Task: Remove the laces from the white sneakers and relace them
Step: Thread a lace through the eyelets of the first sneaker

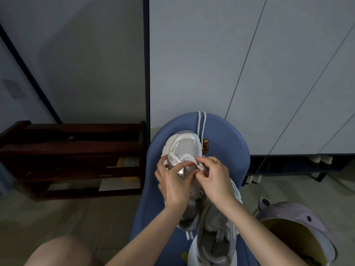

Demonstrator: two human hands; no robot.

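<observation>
A white mesh sneaker [183,145] lies on a blue padded seat [226,143], toe pointing away from me. My left hand [172,181] grips its left side at the eyelets, thumb pressed on the tongue. My right hand [213,177] pinches a white lace end at the right eyelets. A loose white lace [200,125] runs from the toe over the seat's far edge. The second sneaker [215,240] lies nearer me, opening upward, partly under my right forearm. Both hands hide the lacing area.
A dark wooden shoe rack [73,158] stands to the left on the floor. White cabinet doors [240,64] rise behind the seat. A lilac round bin [295,227] sits at the lower right. My bare knee [61,252] shows at the bottom left.
</observation>
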